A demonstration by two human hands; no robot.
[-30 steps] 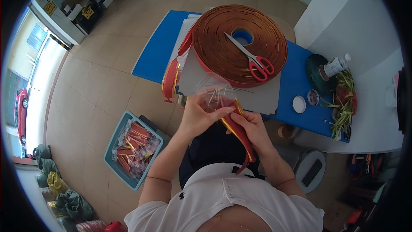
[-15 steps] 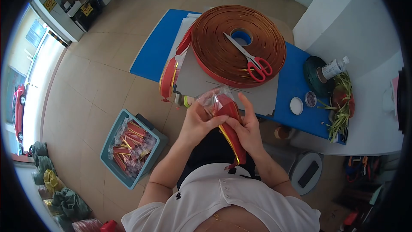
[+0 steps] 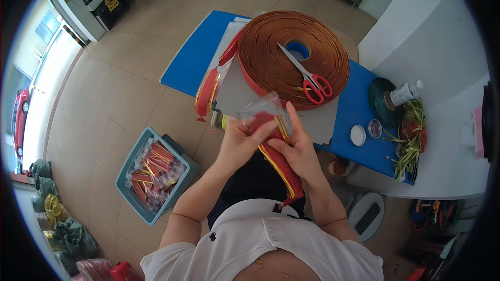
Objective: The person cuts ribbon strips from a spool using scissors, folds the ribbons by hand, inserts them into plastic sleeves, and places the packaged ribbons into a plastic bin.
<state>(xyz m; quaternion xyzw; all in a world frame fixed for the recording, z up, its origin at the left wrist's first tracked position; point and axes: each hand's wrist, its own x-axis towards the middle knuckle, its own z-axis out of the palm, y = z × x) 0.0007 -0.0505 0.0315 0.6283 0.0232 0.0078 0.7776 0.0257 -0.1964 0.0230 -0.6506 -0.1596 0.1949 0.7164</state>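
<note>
A folded red ribbon bundle with gold edges point(image 3: 285, 173) slants in front of my body, its lower end hanging near my waist. A clear plastic bag point(image 3: 266, 104) covers or lies against its upper end; exactly how far is hidden by my fingers. My left hand point(image 3: 240, 139) pinches the bag and the ribbon's top from the left, thumb across it and slightly blurred. My right hand point(image 3: 298, 155) grips the bundle from the right, thumb on the front and index finger pointing up. Just beyond the hands lies a big roll of ribbon point(image 3: 260, 47) on a grey board.
Red-handled scissors point(image 3: 315, 84) rest on the roll. On the blue table point(image 3: 195, 54) are a round lid point(image 3: 358, 135), a small jar point(image 3: 375, 128), a bottle point(image 3: 406, 93) and a leafy plant point(image 3: 411, 140). A blue-grey bin point(image 3: 125, 177) of bagged red ribbons stands on the floor, left.
My left thumb has moved up over the ribbon's top, and the bag's free end now sticks out higher and flatter. My right hand keeps its grip. The whole view has shifted slightly.
</note>
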